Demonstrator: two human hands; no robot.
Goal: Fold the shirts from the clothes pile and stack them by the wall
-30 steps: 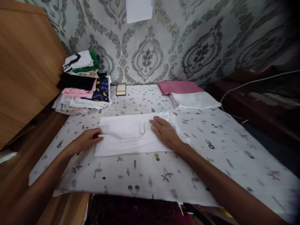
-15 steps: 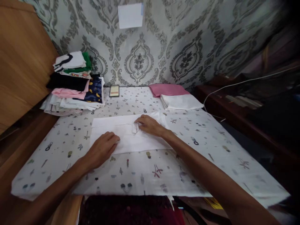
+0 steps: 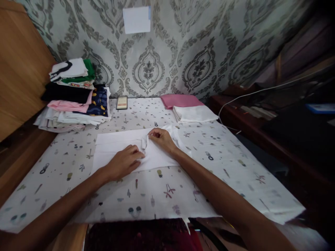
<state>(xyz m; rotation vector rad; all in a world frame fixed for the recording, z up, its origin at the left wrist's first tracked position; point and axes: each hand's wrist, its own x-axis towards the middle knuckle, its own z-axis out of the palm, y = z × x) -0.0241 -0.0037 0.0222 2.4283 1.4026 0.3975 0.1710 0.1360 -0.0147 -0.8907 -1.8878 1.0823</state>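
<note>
A white folded garment [image 3: 159, 159] lies flat on the patterned sheet in front of me. It forms a long rectangle, loosely bunched at its right end. Near the garment's middle, a small crumpled fold stands up from the surface. My right hand [image 3: 162, 140] pinches this fold between thumb and fingertips. Just left of and below it, my left hand [image 3: 124, 161] rests on the garment, fingers slightly bent and apart, the fingertips close to the crumpled fold. The garment's exact kind cannot be made out.
A stack of folded clothes [image 3: 68, 106] stands at the back left beside a wooden panel [image 3: 23, 62]. A small framed card [image 3: 121, 103] sits near the wall. Pink folded cloth [image 3: 180, 100] and white folded cloth [image 3: 195, 113] lie at the back right. A white cable [image 3: 251, 93] runs along the right.
My left hand has moved right across the garment, toward the crumpled fold. My right hand now pinches the fold's upper part and lifts it slightly. The view has shifted a little to the right.
</note>
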